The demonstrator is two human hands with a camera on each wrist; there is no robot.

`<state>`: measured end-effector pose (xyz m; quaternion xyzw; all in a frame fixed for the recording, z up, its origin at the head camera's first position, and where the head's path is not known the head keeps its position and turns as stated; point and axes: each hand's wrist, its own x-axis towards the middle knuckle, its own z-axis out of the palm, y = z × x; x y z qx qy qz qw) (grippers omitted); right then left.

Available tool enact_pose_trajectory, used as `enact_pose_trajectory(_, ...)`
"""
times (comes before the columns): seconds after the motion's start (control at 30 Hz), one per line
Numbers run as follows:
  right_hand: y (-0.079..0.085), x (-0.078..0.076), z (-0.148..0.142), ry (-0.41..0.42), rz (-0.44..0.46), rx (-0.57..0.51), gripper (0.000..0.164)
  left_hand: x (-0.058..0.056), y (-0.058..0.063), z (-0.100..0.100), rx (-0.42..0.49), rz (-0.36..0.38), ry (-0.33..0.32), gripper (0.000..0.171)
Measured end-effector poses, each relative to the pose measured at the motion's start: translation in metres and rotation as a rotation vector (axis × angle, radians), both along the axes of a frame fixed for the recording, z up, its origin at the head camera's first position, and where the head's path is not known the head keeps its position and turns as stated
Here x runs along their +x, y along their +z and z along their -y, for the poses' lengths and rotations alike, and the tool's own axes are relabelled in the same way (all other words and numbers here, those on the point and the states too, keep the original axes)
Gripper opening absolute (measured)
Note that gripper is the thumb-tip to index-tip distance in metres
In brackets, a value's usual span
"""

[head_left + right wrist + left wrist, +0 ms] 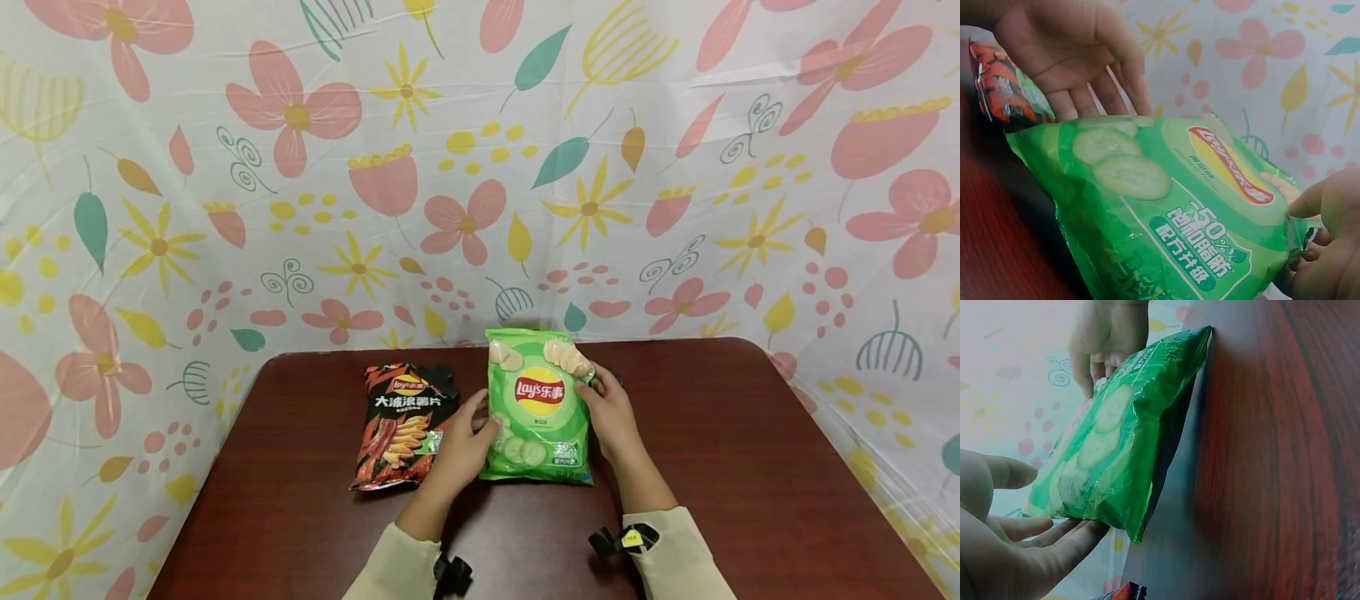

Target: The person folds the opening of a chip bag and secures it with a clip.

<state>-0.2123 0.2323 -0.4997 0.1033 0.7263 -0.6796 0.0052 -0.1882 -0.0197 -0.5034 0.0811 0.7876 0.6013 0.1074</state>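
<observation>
A green Lay's chip bag (536,433) with cucumber slices on its front leans back slightly near the far edge of the table. On its right edge, my right hand (611,412) pinches the packet, thumb in front and fingers behind, as the right wrist view shows. My left hand (461,446) is at the opposite edge. Its fairly straight fingers (1066,547) touch the packet's side, and the thumb stands apart from them. Left of that hand, a black and red Lay's chip bag (397,429) lies face up; only a corner of it (1127,592) appears in the left wrist view.
Both bags are on a dark reddish-brown table (300,525) with rounded far corners. A white cloth with printed flowers (465,108) hangs behind and around it. Black straps (626,539) are on both sleeves. Something small and black (445,379) shows behind the red bag.
</observation>
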Motion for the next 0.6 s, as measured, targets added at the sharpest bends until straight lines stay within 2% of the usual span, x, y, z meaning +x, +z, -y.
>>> enact_pose_trajectory(0.2,0.0041,0.0008,0.0026,-0.025,-0.034,-0.025,0.055,0.0012,0.0025,0.0016,0.011,-0.032,0.022,0.06)
enact_pose_trajectory(0.6,0.0089,0.003,0.0101,-0.113,-0.153,-0.063,0.037,0.002,0.0107,0.004,0.029,-0.054,0.059,0.054)
